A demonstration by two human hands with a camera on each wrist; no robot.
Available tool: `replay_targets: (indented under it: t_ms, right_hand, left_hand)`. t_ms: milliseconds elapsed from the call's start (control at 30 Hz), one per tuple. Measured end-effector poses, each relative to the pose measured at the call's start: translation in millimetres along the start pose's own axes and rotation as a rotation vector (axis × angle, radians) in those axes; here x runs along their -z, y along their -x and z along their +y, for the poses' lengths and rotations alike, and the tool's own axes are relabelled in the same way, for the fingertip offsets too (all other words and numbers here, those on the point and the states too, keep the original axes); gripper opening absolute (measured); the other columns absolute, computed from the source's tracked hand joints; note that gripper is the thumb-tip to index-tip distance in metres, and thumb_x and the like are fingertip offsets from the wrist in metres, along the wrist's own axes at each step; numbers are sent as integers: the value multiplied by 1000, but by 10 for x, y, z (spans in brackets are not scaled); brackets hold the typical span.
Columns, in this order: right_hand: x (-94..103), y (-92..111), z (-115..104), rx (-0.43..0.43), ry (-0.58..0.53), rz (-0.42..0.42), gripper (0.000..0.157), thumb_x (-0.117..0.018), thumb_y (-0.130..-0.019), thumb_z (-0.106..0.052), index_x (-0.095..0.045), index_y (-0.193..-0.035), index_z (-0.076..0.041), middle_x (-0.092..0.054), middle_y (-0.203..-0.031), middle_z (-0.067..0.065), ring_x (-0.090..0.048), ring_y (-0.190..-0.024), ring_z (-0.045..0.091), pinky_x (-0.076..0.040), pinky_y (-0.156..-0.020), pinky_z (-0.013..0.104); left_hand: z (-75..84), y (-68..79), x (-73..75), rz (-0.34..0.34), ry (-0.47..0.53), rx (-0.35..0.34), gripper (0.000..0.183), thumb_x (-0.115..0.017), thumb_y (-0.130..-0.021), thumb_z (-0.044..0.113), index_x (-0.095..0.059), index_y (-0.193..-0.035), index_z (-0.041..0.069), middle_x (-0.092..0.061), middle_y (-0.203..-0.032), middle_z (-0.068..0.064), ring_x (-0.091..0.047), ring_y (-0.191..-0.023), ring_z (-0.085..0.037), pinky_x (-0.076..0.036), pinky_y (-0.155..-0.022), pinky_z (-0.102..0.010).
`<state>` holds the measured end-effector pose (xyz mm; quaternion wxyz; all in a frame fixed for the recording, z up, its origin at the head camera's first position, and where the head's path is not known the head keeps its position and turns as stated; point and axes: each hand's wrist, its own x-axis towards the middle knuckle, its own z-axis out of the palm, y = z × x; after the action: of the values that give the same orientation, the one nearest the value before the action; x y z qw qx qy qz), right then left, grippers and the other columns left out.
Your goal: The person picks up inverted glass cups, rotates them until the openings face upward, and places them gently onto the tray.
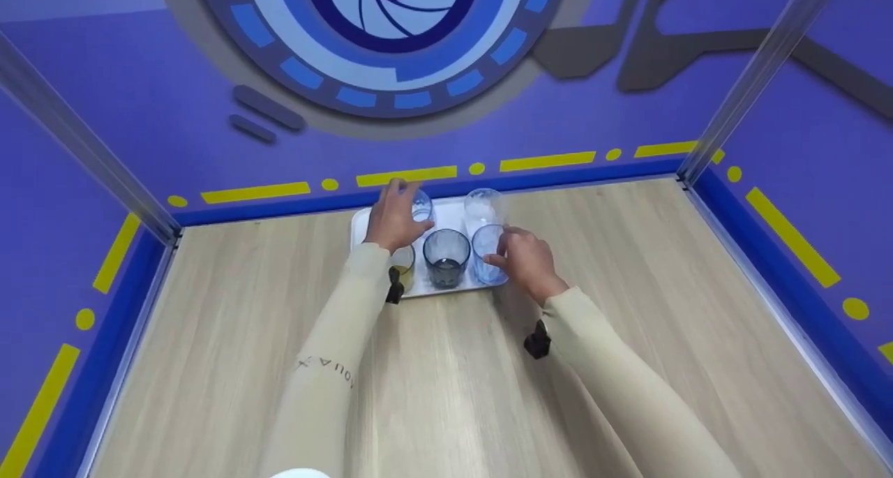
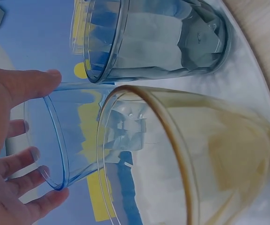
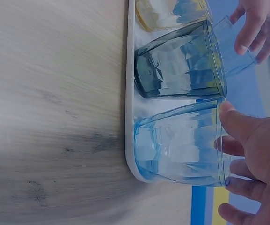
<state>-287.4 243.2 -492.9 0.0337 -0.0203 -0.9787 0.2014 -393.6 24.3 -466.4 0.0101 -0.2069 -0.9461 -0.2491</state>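
A white tray carries several faceted drinking glasses. At its back left, my left hand pinches the rim of a light blue glass, thumb on one side and fingertips on the other. My right hand holds another blue glass by its rim at the front right corner; that glass stands upright on the tray. Between the hands is a smoky grey glass. An amber glass stands at the front left, partly hidden by my left wrist in the head view. A clear glass occupies the back right.
The tray lies on a wood-grain table, close to the blue back wall. Side walls enclose the table left and right. A black device is strapped at each wrist. A white rounded edge shows at the bottom.
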Motion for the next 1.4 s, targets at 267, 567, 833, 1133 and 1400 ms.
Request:
replay_targets:
  t_ms: [267,567,833,1133,1400]
  right_hand:
    - [-27,-3,-58,14,16,2,30,-74,-84,-35,-69,-81,-6,-57,-137,16,-61,-116,34,-52,-85,46]
    - [-35,4,-52,37,51,14,30,-72,-85,-36,-69,-82,-6,-57,-137,16,-63,-112,34,-53,-84,47]
    - [-13,7,-43,3,44,-23,29,-71,-86,-36,-71,-86,-6,-55,-140,15,-59,-118,34,-51,-93,47]
    - [12,31,0,8,44,-19,30,-71,-87,-36,-71,-86,-6,-54,-140,16,-56,-122,34,-51,-92,48]
    - [-10,32,26,28,78,-3,32,-71,-86,-37,-72,-83,-5,-55,-139,15,-55,-124,33,-52,-90,48]
  left_hand:
    - [-75,-26,-16,-10,-41,16,73,-74,-82,38,-43,-146,20,-41,-143,-13,-42,-130,-31,-43,-105,-49]
    - [-93,-57,-51,-20,-55,12,73,-73,-83,37,-43,-145,15,-40,-145,-16,-39,-133,-33,-40,-105,-54]
    - [-99,-86,-116,-20,-65,6,72,-74,-82,32,-44,-144,12,-39,-146,-18,-37,-134,-36,-39,-104,-58]
    - [-87,-113,-175,-25,-71,-3,71,-74,-81,32,-46,-142,12,-41,-143,-18,-42,-128,-37,-41,-102,-56]
    - [-72,-113,-232,-55,-89,-2,71,-75,-82,33,-45,-143,11,-44,-138,-17,-42,-127,-36,-43,-99,-54]
